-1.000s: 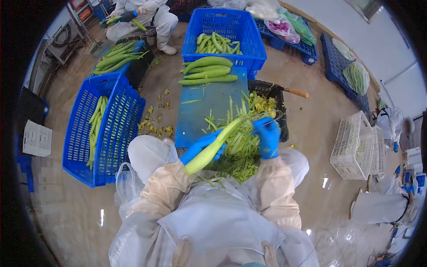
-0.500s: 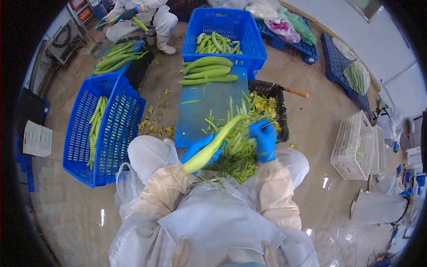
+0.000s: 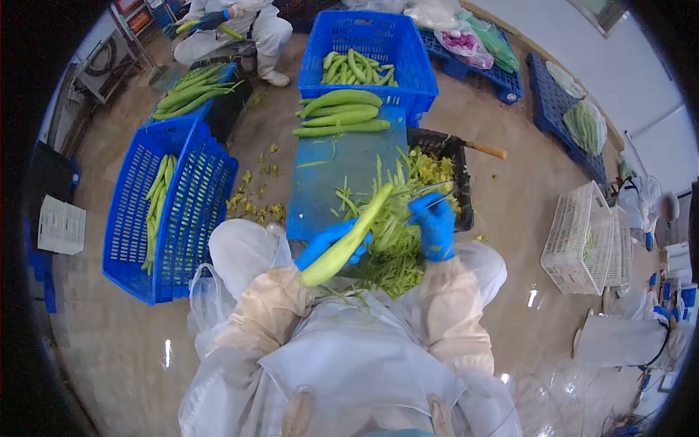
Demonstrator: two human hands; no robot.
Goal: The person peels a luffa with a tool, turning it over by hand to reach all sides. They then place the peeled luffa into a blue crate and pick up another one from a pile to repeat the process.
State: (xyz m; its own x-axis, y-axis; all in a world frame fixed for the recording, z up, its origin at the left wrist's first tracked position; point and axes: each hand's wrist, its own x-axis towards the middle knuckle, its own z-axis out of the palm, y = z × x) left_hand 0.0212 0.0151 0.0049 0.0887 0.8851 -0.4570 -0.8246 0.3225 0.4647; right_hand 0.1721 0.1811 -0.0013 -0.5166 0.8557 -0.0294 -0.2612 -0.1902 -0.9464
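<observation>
Wrapped round a pale, peeled gourd (image 3: 341, 255) is my left hand (image 3: 324, 244) in a blue glove. The gourd slants up to the right over my lap. My right hand (image 3: 435, 224), also gloved in blue, is closed on a thin metal peeler (image 3: 435, 195) near the gourd's upper end. Green peelings (image 3: 397, 255) are heaped below and between my hands. Beyond them, unpeeled green gourds (image 3: 342, 116) lie across the far end of a blue board (image 3: 313, 189).
A blue crate (image 3: 368, 33) of gourds stands beyond the board, another (image 3: 135, 211) at the left. A black crate (image 3: 466, 197) of trimmings has a wooden-handled knife (image 3: 486, 150) on its rim. White crates (image 3: 575, 240) stand right. A co-worker (image 3: 266, 36) sits at the upper left.
My right hand and the peeler have shifted slightly right and up. The gourd in my left hand is a little steeper. The co-worker's hands have moved slightly.
</observation>
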